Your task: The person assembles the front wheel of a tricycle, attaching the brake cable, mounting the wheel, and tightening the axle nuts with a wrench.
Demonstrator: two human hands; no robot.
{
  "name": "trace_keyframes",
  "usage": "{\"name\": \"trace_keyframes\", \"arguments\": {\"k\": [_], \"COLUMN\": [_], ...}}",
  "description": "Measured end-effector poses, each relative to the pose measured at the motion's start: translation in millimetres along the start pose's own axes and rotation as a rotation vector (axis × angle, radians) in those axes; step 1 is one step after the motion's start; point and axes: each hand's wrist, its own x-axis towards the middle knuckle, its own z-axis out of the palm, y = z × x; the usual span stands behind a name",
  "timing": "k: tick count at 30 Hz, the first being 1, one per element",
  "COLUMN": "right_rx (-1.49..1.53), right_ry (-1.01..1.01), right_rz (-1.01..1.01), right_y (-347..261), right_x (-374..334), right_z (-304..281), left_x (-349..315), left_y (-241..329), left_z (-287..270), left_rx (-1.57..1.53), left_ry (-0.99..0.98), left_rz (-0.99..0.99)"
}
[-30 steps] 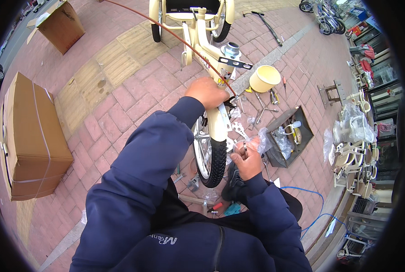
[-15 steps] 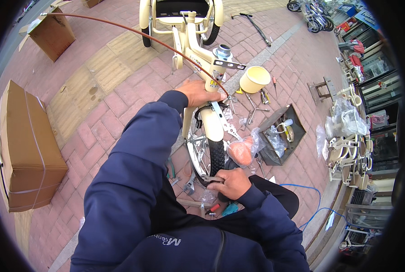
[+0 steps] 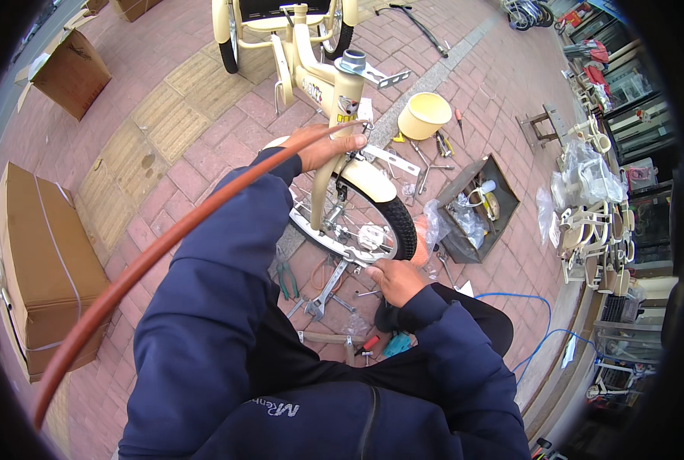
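In front of me stands a cream tricycle (image 3: 323, 84), its front wheel (image 3: 407, 226) turned to the right under a cream mudguard (image 3: 369, 182). My left hand (image 3: 323, 147) wraps round the top of the front fork (image 3: 320, 192), thumb beside the brake parts; its hidden fingers are behind. A brown cable (image 3: 165, 238) arches from there over my left forearm to the lower left. My right hand (image 3: 399, 282) is closed on a small metal wrench (image 3: 352, 257) by the tyre's near side. A larger adjustable wrench (image 3: 323, 300) lies on the paving below.
Right of the wheel are a cream tub (image 3: 424, 115), a metal toolbox (image 3: 480, 211) and scattered tools. Green-handled pliers (image 3: 287, 280) and a red-handled tool (image 3: 369, 345) lie near my legs. A large carton (image 3: 43, 268) stands left; a blue hose (image 3: 545, 307) runs right.
The front wheel and fork have swung to the right. The brown cable has swept from the far upper left down across my left arm. My right hand has risen slightly with the wrench.
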Motion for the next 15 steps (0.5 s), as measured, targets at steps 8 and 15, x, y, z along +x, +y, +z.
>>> {"name": "trace_keyframes", "arguments": {"k": [8,15], "right_rx": [-0.303,-0.411], "right_ry": [-0.069,-0.002], "right_rz": [0.086,0.062], "right_y": [14,15], "right_x": [50,76], "right_z": [66,74], "left_x": [-7,-10], "left_y": [9,13], "left_z": [-1,-2], "left_rx": [0.019,0.002], "left_ry": [0.02,0.035], "left_rz": [-0.046,-0.057]}}
